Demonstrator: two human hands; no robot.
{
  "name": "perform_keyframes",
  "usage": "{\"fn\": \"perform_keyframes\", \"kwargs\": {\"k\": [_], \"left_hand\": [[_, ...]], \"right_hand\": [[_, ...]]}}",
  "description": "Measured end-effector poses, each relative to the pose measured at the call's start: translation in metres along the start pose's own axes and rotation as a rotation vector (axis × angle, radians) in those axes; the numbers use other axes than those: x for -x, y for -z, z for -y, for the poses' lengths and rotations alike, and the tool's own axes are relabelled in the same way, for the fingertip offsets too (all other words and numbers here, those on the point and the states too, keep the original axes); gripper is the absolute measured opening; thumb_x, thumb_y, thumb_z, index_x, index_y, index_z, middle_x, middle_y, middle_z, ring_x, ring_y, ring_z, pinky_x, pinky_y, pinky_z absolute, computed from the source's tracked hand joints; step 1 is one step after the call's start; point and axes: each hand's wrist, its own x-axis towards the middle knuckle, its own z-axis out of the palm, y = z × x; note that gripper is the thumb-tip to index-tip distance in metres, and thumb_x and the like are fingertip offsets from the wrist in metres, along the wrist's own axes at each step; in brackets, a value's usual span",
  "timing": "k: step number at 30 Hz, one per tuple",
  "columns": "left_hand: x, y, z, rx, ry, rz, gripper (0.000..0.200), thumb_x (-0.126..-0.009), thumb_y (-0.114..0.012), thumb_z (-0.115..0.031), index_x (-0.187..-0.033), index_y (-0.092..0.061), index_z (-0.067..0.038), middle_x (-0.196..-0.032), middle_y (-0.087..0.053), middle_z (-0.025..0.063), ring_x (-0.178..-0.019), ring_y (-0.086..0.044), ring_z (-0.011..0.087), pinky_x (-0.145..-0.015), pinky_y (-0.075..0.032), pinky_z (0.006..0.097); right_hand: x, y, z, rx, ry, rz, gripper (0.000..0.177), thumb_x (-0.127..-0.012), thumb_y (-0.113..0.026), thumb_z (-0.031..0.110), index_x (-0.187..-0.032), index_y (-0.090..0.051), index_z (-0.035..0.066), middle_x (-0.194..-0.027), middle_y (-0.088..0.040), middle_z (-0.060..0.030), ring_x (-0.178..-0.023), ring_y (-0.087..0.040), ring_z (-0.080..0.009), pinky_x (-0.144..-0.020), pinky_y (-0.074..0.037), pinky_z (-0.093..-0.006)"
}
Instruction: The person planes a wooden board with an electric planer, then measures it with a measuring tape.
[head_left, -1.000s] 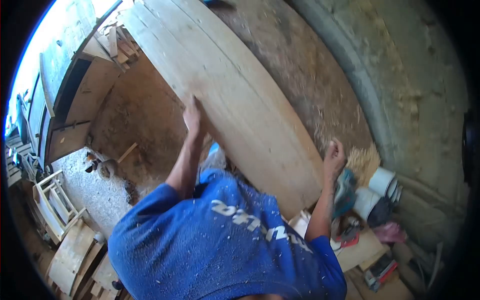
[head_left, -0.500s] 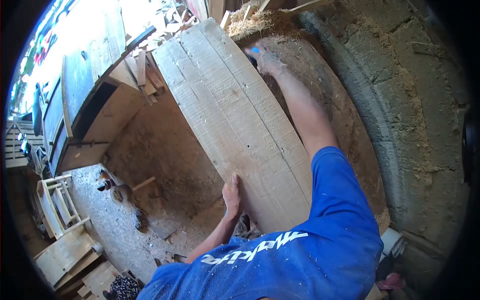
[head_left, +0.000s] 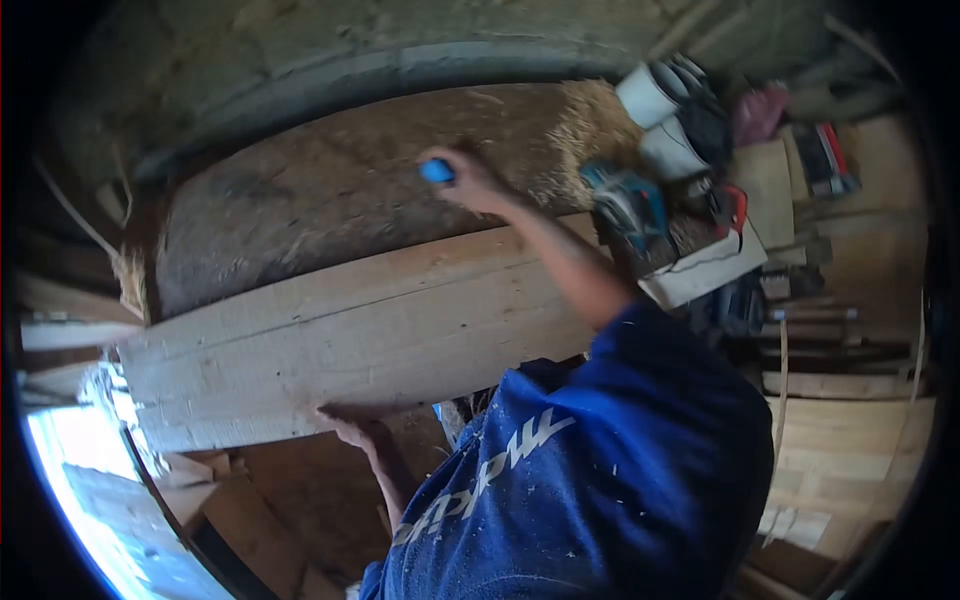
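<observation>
A long pale wooden panel (head_left: 350,335), with seams between its boards, lies across the middle of the view. My left hand (head_left: 352,428) grips its near edge, the thumb along the edge and the other fingers hidden. Beyond the panel's far edge, my right hand (head_left: 472,187) is closed around a small blue object (head_left: 437,171). Only its blue end shows, so its kind cannot be made out. That hand is above a worn brown work surface (head_left: 330,185), and its forearm crosses over the panel.
A teal power tool (head_left: 628,208) stands right of the panel, near wood shavings (head_left: 598,125). Behind it are white containers (head_left: 650,95) and a pink bag (head_left: 760,115). A concrete wall (head_left: 350,60) runs along the back. Wooden sheets (head_left: 840,450) are at the right.
My view has swung right, bringing the power tool and containers into sight. My right hand has moved from near the panel's far end back along it, still holding the blue object. My left hand stays on the edge.
</observation>
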Motion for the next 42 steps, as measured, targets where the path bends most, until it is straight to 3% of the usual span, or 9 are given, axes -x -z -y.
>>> {"fn": "perform_keyframes", "kwargs": {"k": [4,8,12,14,19,22,28,33,42], "left_hand": [[0.01,-0.045,-0.028,-0.037,0.178,-0.135,0.078,-0.099,-0.05,-0.064,-0.148,-0.05,-0.003,-0.149,-0.052,0.0147,-0.133,-0.051,0.0299,-0.113,-0.041,0.0463],[-0.021,-0.02,0.027,-0.141,-0.141,-0.023,0.091,-0.092,-0.055,-0.072,-0.144,-0.051,0.003,-0.145,-0.053,0.0213,-0.124,-0.056,0.0369,-0.105,-0.049,0.0536],[0.055,-0.06,0.041,-0.115,0.181,-0.27,0.093,-0.086,-0.065,-0.073,-0.135,-0.057,0.005,-0.125,-0.059,0.0175,-0.099,-0.057,0.0323,-0.086,-0.053,0.0495],[0.104,-0.086,0.058,-0.054,0.235,-0.362,0.087,-0.083,-0.073,-0.065,-0.134,-0.056,0.003,-0.122,-0.06,0.0151,-0.101,-0.057,0.0318,-0.084,-0.052,0.0475],[0.179,-0.147,0.086,-0.145,0.174,-0.45,0.071,-0.082,-0.078,-0.059,-0.112,-0.062,0.004,-0.117,-0.061,0.0175,-0.101,-0.057,0.0326,-0.093,-0.05,0.0595],[0.192,-0.169,0.101,0.02,-0.041,-0.352,0.073,-0.09,-0.073,-0.052,-0.135,-0.053,0.002,-0.131,-0.059,0.0158,-0.109,-0.061,0.0313,-0.093,-0.053,0.0545],[0.183,-0.151,0.109,-0.202,-0.326,-0.138,0.046,-0.1,-0.064,-0.037,-0.124,-0.064,0.003,-0.113,-0.069,0.0139,-0.1,-0.063,0.0261,-0.087,-0.053,0.0446],[0.171,-0.147,0.119,-0.187,-0.471,-0.105,0.039,-0.098,-0.07,-0.026,-0.123,-0.062,0.003,-0.115,-0.067,0.0137,-0.098,-0.062,0.0227,-0.085,-0.053,0.0388],[0.216,-0.173,0.111,-0.323,-0.408,-0.245,0.078,-0.093,-0.075,-0.039,-0.145,-0.036,0.005,-0.132,-0.06,0.0216,-0.114,-0.061,0.0328,-0.096,-0.053,0.0452]], "right_hand": [[0.151,0.208,-0.115,0.204,-0.2,-0.306,0.049,-0.076,-0.076,0.002,-0.121,-0.063,0.016,-0.109,-0.068,-0.0129,-0.1,-0.066,-0.0315,-0.086,-0.053,-0.0411],[0.286,0.352,-0.21,0.438,-0.495,-0.431,0.047,-0.076,-0.078,0.013,-0.12,-0.064,0.018,-0.109,-0.069,-0.0178,-0.102,-0.066,-0.0376,-0.088,-0.052,-0.0459],[0.376,0.417,-0.349,0.609,-0.681,-0.456,0.049,-0.073,-0.078,0.011,-0.12,-0.065,0.016,-0.111,-0.069,-0.0176,-0.1,-0.066,-0.0375,-0.09,-0.051,-0.0467],[0.395,0.444,-0.405,0.672,-0.418,-0.528,0.052,-0.072,-0.079,0.009,-0.121,-0.064,0.018,-0.109,-0.067,-0.0177,-0.098,-0.065,-0.04,-0.09,-0.051,-0.0482],[0.375,0.508,-0.463,0.655,-0.696,-0.387,0.053,-0.075,-0.079,0.009,-0.124,-0.064,0.023,-0.11,-0.064,-0.0206,-0.099,-0.064,-0.0435,-0.092,-0.051,-0.0498],[0.381,0.515,-0.563,0.593,-0.505,-0.216,0.052,-0.08,-0.077,0.011,-0.128,-0.063,0.026,-0.112,-0.063,-0.0218,-0.104,-0.063,-0.0436,-0.094,-0.05,-0.0493],[0.36,0.504,-0.572,0.574,-0.405,-0.123,0.046,-0.087,-0.069,0.006,-0.131,-0.064,0.018,-0.125,-0.067,-0.0179,-0.116,-0.062,-0.037,-0.1,-0.05,-0.0447],[0.358,0.493,-0.439,0.557,-0.427,-0.407,0.034,-0.096,-0.062,0.01,-0.129,-0.065,0.013,-0.126,-0.067,-0.0167,-0.112,-0.065,-0.0336,-0.093,-0.054,-0.0421],[0.305,0.312,-0.294,-0.245,-0.323,-0.097,0.052,-0.097,-0.07,0.039,-0.136,-0.058,0.005,-0.114,-0.071,-0.0152,-0.098,-0.071,-0.0188,-0.082,-0.057,-0.0298]]}}
